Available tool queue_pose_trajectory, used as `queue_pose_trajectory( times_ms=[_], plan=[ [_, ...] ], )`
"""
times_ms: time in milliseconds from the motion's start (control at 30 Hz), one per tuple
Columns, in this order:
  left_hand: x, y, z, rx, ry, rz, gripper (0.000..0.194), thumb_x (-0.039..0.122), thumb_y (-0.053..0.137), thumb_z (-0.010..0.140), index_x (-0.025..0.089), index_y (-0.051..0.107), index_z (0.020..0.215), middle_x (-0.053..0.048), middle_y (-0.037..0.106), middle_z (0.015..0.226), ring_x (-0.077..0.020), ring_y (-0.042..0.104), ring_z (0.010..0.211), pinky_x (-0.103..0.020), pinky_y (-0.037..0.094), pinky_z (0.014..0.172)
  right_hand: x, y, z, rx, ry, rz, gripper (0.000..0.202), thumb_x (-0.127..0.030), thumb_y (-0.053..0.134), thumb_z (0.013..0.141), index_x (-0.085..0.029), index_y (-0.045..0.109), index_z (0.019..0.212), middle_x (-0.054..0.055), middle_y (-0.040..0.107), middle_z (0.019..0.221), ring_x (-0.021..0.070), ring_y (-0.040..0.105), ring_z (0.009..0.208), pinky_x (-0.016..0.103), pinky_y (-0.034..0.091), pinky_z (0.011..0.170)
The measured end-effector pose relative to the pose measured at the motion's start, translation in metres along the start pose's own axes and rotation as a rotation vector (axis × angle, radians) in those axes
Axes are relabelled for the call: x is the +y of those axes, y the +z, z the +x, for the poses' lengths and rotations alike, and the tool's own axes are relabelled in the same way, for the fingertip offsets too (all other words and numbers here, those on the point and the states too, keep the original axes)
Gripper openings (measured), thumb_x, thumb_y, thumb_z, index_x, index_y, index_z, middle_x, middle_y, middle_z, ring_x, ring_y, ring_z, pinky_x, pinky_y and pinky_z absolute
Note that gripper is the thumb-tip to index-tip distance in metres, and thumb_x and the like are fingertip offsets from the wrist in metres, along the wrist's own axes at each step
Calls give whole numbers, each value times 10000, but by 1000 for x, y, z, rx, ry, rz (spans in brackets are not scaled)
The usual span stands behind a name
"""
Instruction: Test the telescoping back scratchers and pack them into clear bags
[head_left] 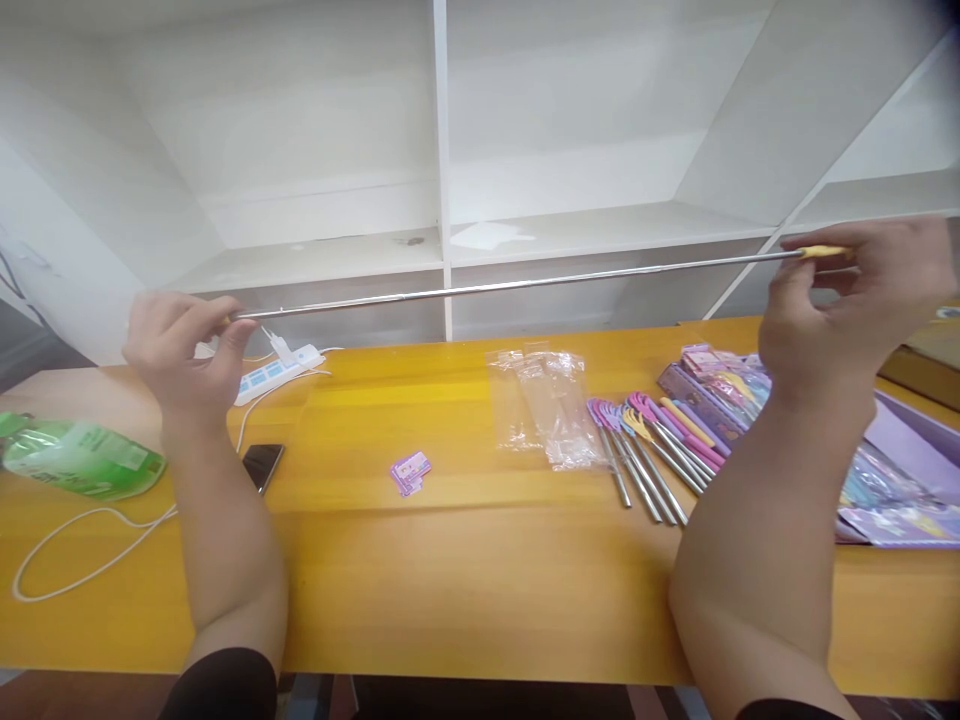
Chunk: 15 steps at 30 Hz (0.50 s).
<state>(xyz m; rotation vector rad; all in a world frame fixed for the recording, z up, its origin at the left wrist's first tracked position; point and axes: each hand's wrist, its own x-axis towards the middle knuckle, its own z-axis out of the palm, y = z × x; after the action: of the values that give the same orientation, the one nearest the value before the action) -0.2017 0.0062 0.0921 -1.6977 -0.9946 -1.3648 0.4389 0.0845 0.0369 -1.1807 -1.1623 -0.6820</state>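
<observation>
A thin silver telescopic rod is stretched out long, held up above the table between my two hands. My left hand pinches its left end between thumb and fingers. At the other end, my right hand grips the yellow handle. Below and to the right lie several similar rods with silver shafts and pink, purple and yellow ends. Clear plastic bags lie left of these rods. A few small purple cards rest in the middle of the table.
Purple boxes and packaged items sit at the right, partly behind my right arm. On the left are a green-labelled bottle, a phone, a white cable and a power strip. White shelving stands behind the wooden table.
</observation>
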Motion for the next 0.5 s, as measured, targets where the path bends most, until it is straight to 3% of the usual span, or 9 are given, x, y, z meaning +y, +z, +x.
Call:
queue_pose_trajectory(
  times_ms=[167,300,500],
  plan=[
    [-1,1,0,-3,10,-1,449,663,720,948,246,767,788,-21,525,629,-188,462,695,-399,403,777,-10,-3,0,-13,3,48,301,-50,665,704,-209,777,934,126,633,1031,148,543,622,386,540,606],
    [1,1,1,-26,-62,35,498,715,685,930,252,744,758,-28,523,631,-200,455,695,-417,414,786,-13,-5,1,-22,20,38,322,-35,674,656,-201,768,915,119,650,1048,110,501,565,380,542,594],
    [4,1,1,-40,-88,41,516,732,663,940,252,743,769,-27,539,650,-199,461,711,-419,432,800,-8,-6,2,-2,31,16,304,-63,692,642,-219,767,892,77,653,944,126,518,578,345,487,544]
  ],
)
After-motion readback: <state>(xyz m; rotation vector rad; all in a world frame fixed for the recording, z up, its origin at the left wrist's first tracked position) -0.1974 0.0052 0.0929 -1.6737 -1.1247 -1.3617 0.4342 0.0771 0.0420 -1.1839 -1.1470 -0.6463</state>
